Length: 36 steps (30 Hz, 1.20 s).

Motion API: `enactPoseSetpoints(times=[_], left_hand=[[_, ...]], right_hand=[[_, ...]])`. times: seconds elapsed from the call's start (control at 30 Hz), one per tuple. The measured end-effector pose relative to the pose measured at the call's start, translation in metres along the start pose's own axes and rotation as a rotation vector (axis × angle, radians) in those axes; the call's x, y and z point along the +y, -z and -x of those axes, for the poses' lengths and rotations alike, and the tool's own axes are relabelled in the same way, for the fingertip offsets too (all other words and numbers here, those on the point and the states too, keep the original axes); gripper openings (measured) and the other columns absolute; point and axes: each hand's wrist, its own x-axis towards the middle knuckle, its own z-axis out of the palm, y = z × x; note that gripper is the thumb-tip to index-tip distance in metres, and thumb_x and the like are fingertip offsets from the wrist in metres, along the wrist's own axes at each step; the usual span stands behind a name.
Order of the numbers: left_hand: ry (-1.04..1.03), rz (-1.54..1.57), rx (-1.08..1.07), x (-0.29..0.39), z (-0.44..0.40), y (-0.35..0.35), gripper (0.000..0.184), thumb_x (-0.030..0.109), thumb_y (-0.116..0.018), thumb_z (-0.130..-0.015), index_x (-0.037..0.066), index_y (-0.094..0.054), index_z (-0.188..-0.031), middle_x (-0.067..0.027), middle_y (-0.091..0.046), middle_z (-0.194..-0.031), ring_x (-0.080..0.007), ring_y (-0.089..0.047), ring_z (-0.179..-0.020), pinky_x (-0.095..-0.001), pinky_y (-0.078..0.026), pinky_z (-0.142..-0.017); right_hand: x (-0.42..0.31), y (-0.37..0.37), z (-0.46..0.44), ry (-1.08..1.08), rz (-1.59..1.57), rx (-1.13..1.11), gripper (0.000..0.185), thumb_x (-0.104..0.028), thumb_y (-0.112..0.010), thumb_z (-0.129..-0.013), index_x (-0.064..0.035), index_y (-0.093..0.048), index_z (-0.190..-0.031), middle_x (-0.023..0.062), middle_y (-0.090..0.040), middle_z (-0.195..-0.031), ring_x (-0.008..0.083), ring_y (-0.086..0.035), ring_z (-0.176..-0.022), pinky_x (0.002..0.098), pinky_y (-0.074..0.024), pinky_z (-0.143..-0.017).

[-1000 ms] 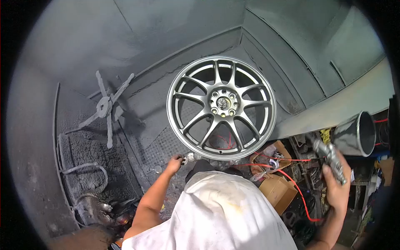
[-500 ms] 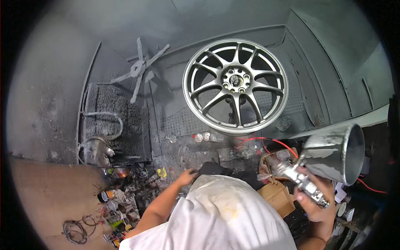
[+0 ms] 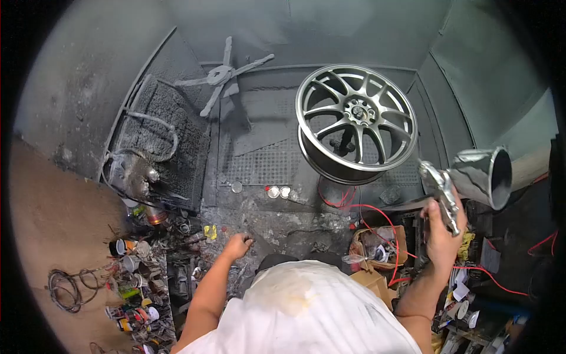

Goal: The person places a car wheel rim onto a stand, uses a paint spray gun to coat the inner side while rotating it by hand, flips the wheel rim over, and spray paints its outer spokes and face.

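Note:
My right hand (image 3: 443,230) is closed around a metal spray gun (image 3: 441,192). The gun is held nearly upright, its top end close to the wheel's right side. A large silver cup (image 3: 471,177), streaked with paint, sits to the right of the gun, its wide round end facing right. A grey multi-spoke wheel rim (image 3: 386,118) rests tilted on a stand (image 3: 346,141), apart from the gun. Low beside my body, my left hand (image 3: 239,245) has its fingers curled, and nothing shows in them.
A red hose (image 3: 396,236) loops below the wheel and past a littered cardboard box (image 3: 383,245). Left stand a paint-crusted star-shaped stand (image 3: 220,75) and a rough dark panel (image 3: 154,112). Lids (image 3: 278,192) lie on the floor; cans (image 3: 124,246) crowd the lower left.
My right hand has lifted the spray gun and turned it more upright beside the wheel. The wheel appears farther right and more tilted as the view shifts. My left hand has swung out slightly left.

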Motion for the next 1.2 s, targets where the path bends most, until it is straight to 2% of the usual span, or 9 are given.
enactPoseSetpoints(times=[0.17,0.27,0.33,0.4,0.6,0.83,0.93,1.0,1.2], left_hand=[[-0.009,0.038,0.052,-0.053,0.077,0.000,0.030,0.030,-0.065,-0.096,0.000,-0.073,-0.097,-0.0278,-0.070,-0.094,-0.0432,-0.069,-0.094,-0.0507,-0.052,-0.083],[-0.035,0.028,0.188,-0.186,0.133,-0.055,0.035,0.032,-0.061,-0.098,-0.002,-0.071,-0.096,-0.0251,-0.070,-0.089,-0.0444,-0.067,-0.090,-0.0519,-0.052,-0.080],[0.079,-0.060,0.177,-0.285,0.184,-0.097,0.038,0.033,-0.056,-0.099,-0.001,-0.070,-0.095,-0.0242,-0.070,-0.092,-0.0449,-0.067,-0.093,-0.0555,-0.051,-0.082],[0.029,-0.514,-0.185,-0.389,0.246,-0.128,0.028,0.024,-0.053,-0.095,0.005,-0.073,-0.100,-0.0236,-0.072,-0.105,-0.0412,-0.069,-0.098,-0.0539,-0.054,-0.087],[0.709,0.049,-0.097,-0.411,0.358,-0.122,0.024,0.021,-0.060,-0.090,0.005,-0.073,-0.102,-0.0209,-0.074,-0.101,-0.0380,-0.071,-0.093,-0.0504,-0.055,-0.081],[0.529,0.526,0.183,-0.385,0.283,-0.123,0.023,0.021,-0.066,-0.089,0.003,-0.074,-0.100,-0.0198,-0.075,-0.097,-0.0359,-0.072,-0.088,-0.0465,-0.055,-0.075],[0.350,0.561,0.194,-0.305,0.236,-0.054,0.030,0.028,-0.068,-0.093,0.000,-0.074,-0.100,-0.0212,-0.074,-0.092,-0.0351,-0.072,-0.086,-0.0454,-0.054,-0.076],[0.138,0.315,0.261,-0.333,0.195,-0.067,0.031,0.028,-0.065,-0.095,-0.001,-0.074,-0.100,-0.0230,-0.074,-0.090,-0.0378,-0.072,-0.086,-0.0453,-0.054,-0.079],[0.472,0.464,0.234,-0.297,0.198,0.024,0.036,0.033,-0.064,-0.097,-0.001,-0.074,-0.101,-0.0258,-0.072,-0.100,-0.0446,-0.069,-0.096,-0.0483,-0.053,-0.084]], right_hand=[[-0.032,-0.075,0.062,0.113,-0.007,-0.207,0.058,-0.021,-0.072,-0.094,0.0042,-0.054,-0.143,0.0041,-0.067,-0.094,0.0113,-0.062,-0.081,0.0256,-0.0503,-0.070],[-0.050,-0.115,0.108,-0.006,-0.097,-0.318,0.069,-0.032,-0.073,-0.090,0.0027,-0.052,-0.145,0.0058,-0.068,-0.094,0.0135,-0.066,-0.082,0.0227,-0.0486,-0.059],[-0.039,-0.137,0.129,0.027,-0.157,-0.314,0.061,-0.024,-0.071,-0.094,0.0026,-0.051,-0.146,0.0053,-0.067,-0.090,0.0116,-0.064,-0.079,0.0218,-0.0476,-0.058],[-0.027,-0.157,0.143,0.053,-0.197,-0.211,0.053,-0.013,-0.067,-0.099,0.0034,-0.050,-0.146,0.0037,-0.065,-0.086,0.0102,-0.061,-0.075,0.0232,-0.0484,-0.064],[0.005,-0.122,0.159,0.051,0.050,0.263,0.041,-0.016,-0.066,-0.100,-0.0050,-0.057,-0.139,-0.0001,-0.063,-0.083,0.0067,-0.058,-0.067,0.0207,-0.0431,-0.047],[0.026,-0.111,0.122,0.062,0.099,0.407,0.029,-0.015,-0.065,-0.101,-0.0054,-0.061,-0.128,0.0002,-0.063,-0.084,0.0084,-0.058,-0.065,0.0216,-0.0434,-0.046],[0.018,-0.182,0.091,0.108,0.116,0.293,0.028,-0.019,-0.067,-0.100,-0.0071,-0.062,-0.125,0.0010,-0.066,-0.087,0.0095,-0.063,-0.070,0.0228,-0.0479,-0.049],[0.003,-0.265,0.082,0.055,0.020,0.167,0.036,-0.017,-0.066,-0.101,-0.0082,-0.059,-0.134,0.0031,-0.069,-0.095,0.0108,-0.065,-0.077,0.0250,-0.0528,-0.055],[0.065,-0.527,0.072,0.365,0.125,-0.342,0.066,-0.004,-0.063,-0.099,-0.0083,-0.033,-0.158,0.0093,-0.064,-0.124,0.0154,-0.065,-0.097,0.0300,-0.0569,-0.078]])
